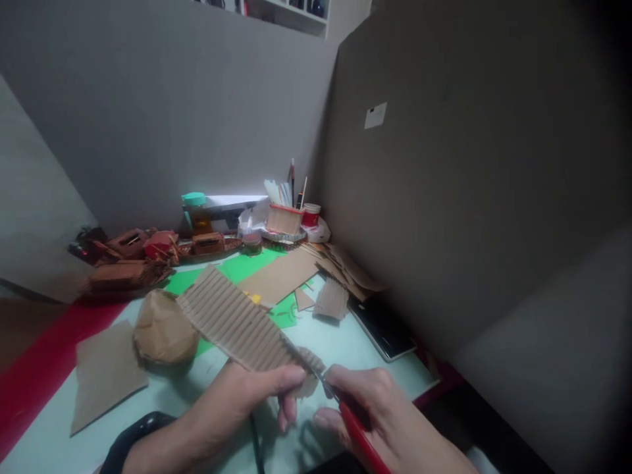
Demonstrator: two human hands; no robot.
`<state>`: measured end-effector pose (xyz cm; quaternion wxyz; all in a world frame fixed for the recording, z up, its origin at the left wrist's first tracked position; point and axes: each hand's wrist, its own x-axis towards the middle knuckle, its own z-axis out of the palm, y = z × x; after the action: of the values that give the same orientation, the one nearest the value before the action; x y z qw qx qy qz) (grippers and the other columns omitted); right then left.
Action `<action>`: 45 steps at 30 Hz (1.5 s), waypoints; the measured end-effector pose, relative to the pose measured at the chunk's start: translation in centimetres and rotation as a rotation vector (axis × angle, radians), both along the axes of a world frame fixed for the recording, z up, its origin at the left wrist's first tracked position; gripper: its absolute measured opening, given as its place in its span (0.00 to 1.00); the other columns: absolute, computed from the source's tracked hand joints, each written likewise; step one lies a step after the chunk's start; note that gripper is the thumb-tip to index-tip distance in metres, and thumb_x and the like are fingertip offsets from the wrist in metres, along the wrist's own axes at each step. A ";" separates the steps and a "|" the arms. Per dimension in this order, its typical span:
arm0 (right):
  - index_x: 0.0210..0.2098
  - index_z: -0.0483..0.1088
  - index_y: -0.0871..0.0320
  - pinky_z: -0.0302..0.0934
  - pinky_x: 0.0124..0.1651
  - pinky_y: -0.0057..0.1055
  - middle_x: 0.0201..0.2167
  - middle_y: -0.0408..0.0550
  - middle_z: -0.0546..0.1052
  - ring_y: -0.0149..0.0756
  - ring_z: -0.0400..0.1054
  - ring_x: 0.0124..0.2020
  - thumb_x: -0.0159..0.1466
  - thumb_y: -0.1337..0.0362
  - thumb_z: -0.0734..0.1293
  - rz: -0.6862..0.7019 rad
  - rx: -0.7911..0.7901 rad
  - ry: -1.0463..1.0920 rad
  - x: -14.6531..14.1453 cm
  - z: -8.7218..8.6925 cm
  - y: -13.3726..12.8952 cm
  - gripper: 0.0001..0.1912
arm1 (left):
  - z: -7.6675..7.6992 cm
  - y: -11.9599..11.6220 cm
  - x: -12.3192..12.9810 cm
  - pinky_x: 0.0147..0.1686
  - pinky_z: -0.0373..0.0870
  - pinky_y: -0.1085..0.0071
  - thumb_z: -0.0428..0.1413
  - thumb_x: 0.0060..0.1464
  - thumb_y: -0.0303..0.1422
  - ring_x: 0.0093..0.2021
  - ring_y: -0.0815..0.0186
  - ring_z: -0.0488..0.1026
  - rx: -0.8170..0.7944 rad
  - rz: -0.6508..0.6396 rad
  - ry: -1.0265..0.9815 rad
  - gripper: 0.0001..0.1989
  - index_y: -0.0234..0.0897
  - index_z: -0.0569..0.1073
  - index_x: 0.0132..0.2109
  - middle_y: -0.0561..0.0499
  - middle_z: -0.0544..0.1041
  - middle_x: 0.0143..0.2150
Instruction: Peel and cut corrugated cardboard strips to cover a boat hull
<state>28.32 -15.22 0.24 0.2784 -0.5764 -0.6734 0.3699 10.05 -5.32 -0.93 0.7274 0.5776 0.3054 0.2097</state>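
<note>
A long strip of corrugated cardboard slants across the middle, its ridges showing. My left hand grips its lower right end between thumb and fingers. In my right hand are scissors with red handles; their blades lie at the cardboard's right end, beside my left thumb. A small corrugated piece at that end lies partly behind the blades, and whether it is still joined is unclear. To the left of the strip sits a rounded brown paper-covered object.
A flat cardboard piece lies at the left. Reddish-brown models, a jar with a teal lid and a brush holder stand at the back. A black phone and cardboard scraps lie right of centre.
</note>
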 end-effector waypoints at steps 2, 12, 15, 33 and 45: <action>0.30 0.65 0.57 0.47 0.26 0.24 0.22 0.35 0.60 0.27 0.49 0.24 0.67 0.60 0.65 -0.020 -0.014 -0.009 -0.1 -0.3 -0.6 0.10 | -0.4 -0.3 0.1 0.25 0.67 0.72 0.60 0.54 0.38 0.20 0.68 0.69 -0.047 -0.006 -0.009 0.16 0.35 0.75 0.21 0.51 0.74 0.18; 0.30 0.63 0.56 0.47 0.27 0.24 0.23 0.36 0.61 0.27 0.51 0.25 0.65 0.55 0.67 -0.105 -0.033 0.029 -0.2 -1.3 -1.6 0.13 | -0.5 0.1 0.4 0.19 0.68 0.76 0.61 0.55 0.35 0.24 0.68 0.70 -0.103 0.114 -0.127 0.08 0.35 0.75 0.32 0.53 0.74 0.26; 0.34 0.67 0.57 0.49 0.29 0.24 0.24 0.36 0.62 0.28 0.52 0.25 0.66 0.58 0.66 -0.092 -0.011 0.072 -0.4 -1.4 -1.1 0.09 | -0.5 0.3 0.6 0.21 0.71 0.74 0.59 0.57 0.34 0.25 0.67 0.70 -0.080 0.100 -0.143 0.09 0.35 0.75 0.31 0.52 0.74 0.26; 0.26 0.54 0.55 0.45 0.25 0.25 0.21 0.36 0.57 0.27 0.47 0.24 0.68 0.58 0.62 -0.130 -0.029 0.014 -0.5 -2.7 -1.2 0.17 | -0.5 0.4 0.6 0.35 0.77 0.71 0.63 0.54 0.33 0.36 0.63 0.78 -0.239 0.282 -0.155 0.14 0.37 0.76 0.48 0.50 0.82 0.37; 0.24 0.51 0.56 0.41 0.23 0.26 0.20 0.34 0.51 0.26 0.44 0.22 0.69 0.55 0.61 -0.154 -0.091 0.061 -0.7 -2.3 -1.4 0.22 | -1.2 0.7 0.7 0.40 0.78 0.69 0.62 0.55 0.26 0.37 0.62 0.80 -0.357 0.347 -0.198 0.07 0.34 0.82 0.42 0.49 0.85 0.35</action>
<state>27.66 -16.66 -2.10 0.3000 -0.6268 -0.6009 0.3950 10.72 -4.60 -2.10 0.7972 0.3560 0.3593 0.3295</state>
